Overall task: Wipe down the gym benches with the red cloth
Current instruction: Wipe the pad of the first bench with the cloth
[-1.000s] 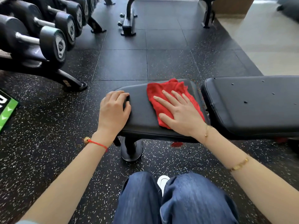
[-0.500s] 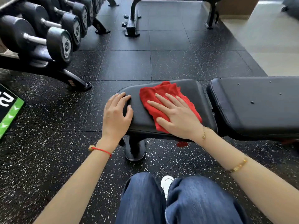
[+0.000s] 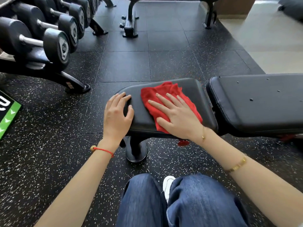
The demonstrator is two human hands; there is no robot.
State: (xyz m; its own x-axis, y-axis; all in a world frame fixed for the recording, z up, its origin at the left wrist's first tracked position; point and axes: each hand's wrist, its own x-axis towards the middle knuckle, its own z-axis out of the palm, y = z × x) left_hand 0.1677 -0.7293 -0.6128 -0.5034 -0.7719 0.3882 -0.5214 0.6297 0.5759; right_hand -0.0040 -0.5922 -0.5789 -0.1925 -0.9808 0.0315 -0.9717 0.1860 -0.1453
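Right hand (image 3: 178, 118) is flat on the cloth (image 3: 165, 102), fingers straight and spread, palm pressing the red fabric onto the seat pad (image 3: 139, 122) — no pinch, no curl, just an open press. That cloth lies crumpled across the middle of the pad, its far edge bunched toward the pad's far side, its near corner tucked under the heel of the palm at the pad's near edge. Left hand (image 3: 117, 115) sits on the pad's left end, fingers bent over the rounded corner and the thumb lying on the top surface, gripping the pad. A red string bracelet (image 3: 105, 150) rings the left wrist; a gold bracelet (image 3: 237, 165) sits on the right forearm, with a thinner gold chain at the wrist itself.

Outward now — just right of the pad, across a narrow gap, lies the back pad (image 3: 262, 102), long, flat and black. Under the pad, a black foot (image 3: 136, 149) stands on the speckled rubber floor (image 3: 49, 153). Near side of the pad: knees in blue jeans (image 3: 196, 199), a white shoe (image 3: 168, 182) showing between them. Far left of the pad, a rack of dumbbells (image 3: 55, 45). Beyond the pad, a second bench frame (image 3: 130, 22) on the dark tiles. Left of the pad at the picture's edge, a green-and-black mat (image 3: 8, 115).
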